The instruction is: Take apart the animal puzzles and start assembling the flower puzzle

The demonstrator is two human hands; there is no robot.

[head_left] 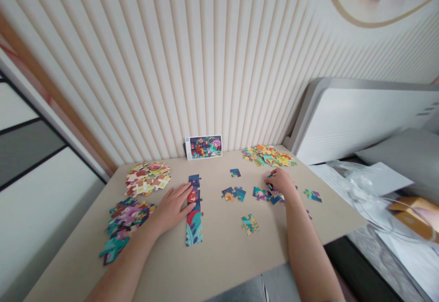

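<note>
My left hand [172, 208] lies flat with its fingers apart, the fingertips on a joined strip of puzzle pieces [194, 229]. That strip is dark blue at the top, red in the middle and teal at the bottom. On the right, my right hand [282, 182] is closed in a pinch on a dark puzzle piece [269, 177], partly hidden by the fingers. Beneath it is a small heap of dark puzzle pieces [260, 193]. Between the hands are a single blue piece [235, 173], a few blue and orange pieces [229, 195] and a teal-yellow piece [250, 224].
A picture card [205, 147] leans against the ribbed wall [206, 64]. Heaps of red-cream pieces [147, 178], purple-teal pieces [126, 219] and yellow pieces [269, 156] lie on the table [219, 256]. Another piece [313, 195] lies near the right edge, beside a bed [370, 119].
</note>
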